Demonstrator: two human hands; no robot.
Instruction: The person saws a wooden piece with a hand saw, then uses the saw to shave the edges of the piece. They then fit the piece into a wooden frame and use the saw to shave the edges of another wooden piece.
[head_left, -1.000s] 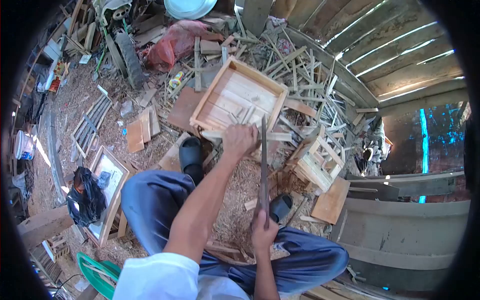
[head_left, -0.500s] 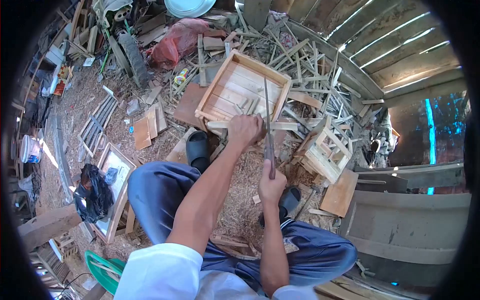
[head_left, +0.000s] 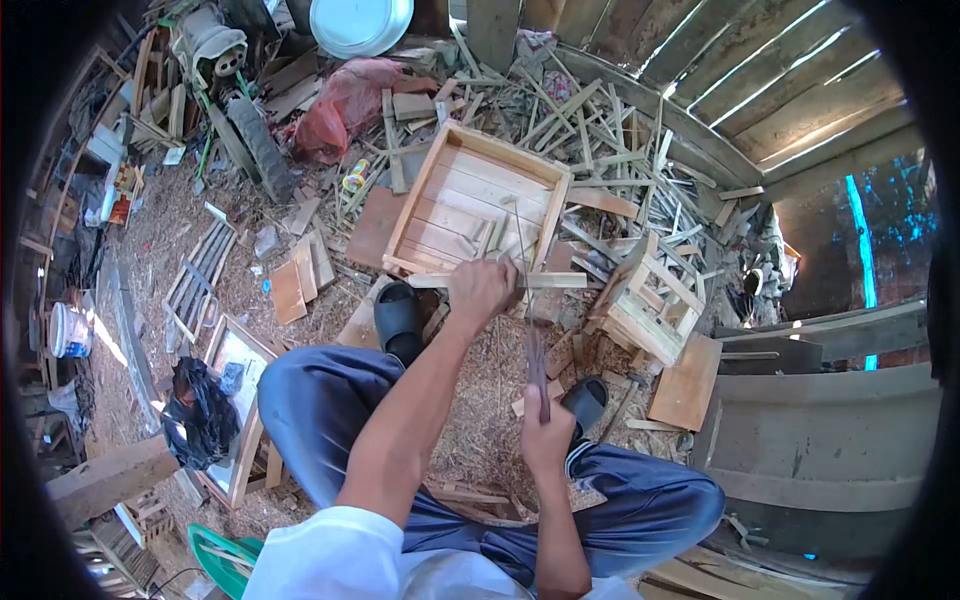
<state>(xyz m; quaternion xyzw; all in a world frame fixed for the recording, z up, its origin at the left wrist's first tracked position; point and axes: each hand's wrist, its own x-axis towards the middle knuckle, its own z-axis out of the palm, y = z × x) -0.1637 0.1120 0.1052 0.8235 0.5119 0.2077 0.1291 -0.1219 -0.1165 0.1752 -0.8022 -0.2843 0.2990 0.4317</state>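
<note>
A hand saw (head_left: pixel 537 365) is in my right hand (head_left: pixel 548 440), fingers wrapped round its handle. Its thin blade points away from me and crosses a narrow wooden strip (head_left: pixel 560 281) just right of my left hand. My left hand (head_left: pixel 483 293) is closed over the middle of that strip, which lies crosswise at the near edge of a shallow wooden box (head_left: pixel 510 150). Several short cut pieces of wood (head_left: pixel 485 238) lie inside the box, close beyond my left hand. The far part of the blade overlaps the box in this view.
A small slatted wooden frame (head_left: pixel 655 310) stands at the right beside a flat board (head_left: pixel 685 382). Scrap sticks (head_left: pixel 590 130) pile up behind the box. At the left are a slatted rack (head_left: pixel 198 270) and a black plastic bag (head_left: pixel 197 415). Sandals (head_left: pixel 398 315) are on my feet.
My right hand has drawn the saw back toward me, its handle now lower. My left hand still grips the strip, which now lies more level across the view.
</note>
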